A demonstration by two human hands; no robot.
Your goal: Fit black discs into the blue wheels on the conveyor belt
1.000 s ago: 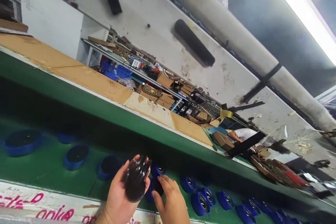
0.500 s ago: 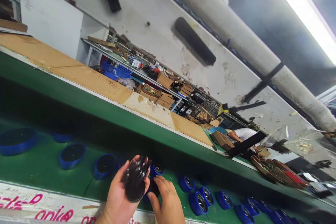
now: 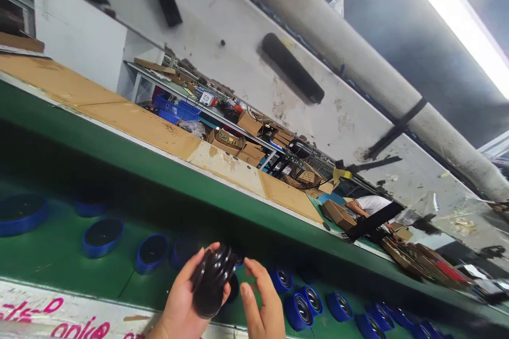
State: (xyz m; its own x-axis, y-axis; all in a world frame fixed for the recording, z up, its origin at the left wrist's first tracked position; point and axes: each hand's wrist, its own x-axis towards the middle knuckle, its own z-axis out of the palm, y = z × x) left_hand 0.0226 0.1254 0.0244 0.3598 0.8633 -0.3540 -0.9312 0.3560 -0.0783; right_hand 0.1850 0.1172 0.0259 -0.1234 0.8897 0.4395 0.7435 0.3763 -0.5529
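Observation:
A stack of glossy black round parts [image 3: 212, 288], perhaps rings or covers, sits in my left hand [image 3: 181, 299], with the fingers and thumb wrapped around it. Just right of the stack is my right hand [image 3: 264, 302], thumb and forefinger apart and nothing visible between them. Its forefinger tip comes close to the stack; whether they touch I cannot tell. Behind the hands, a partly hidden dark round piece [image 3: 232, 290] lies on the green surface. Blue-rimmed round units with dark flat tops, such as this one [image 3: 151, 253], lie to the left.
Several blue round units [image 3: 299, 311] with ringed dark centres lie to the right on the green belt [image 3: 105, 278]. Beyond its green side wall runs a cardboard-covered ledge [image 3: 151, 127]. A white panel [image 3: 238, 47] hangs overhead. Another person [image 3: 371, 205] works at the far right among cartons.
My right hand has drawn back from the dark round piece behind the stack, and its thumb and forefinger have spread. My left hand, with the stack, has shifted slightly right and down.

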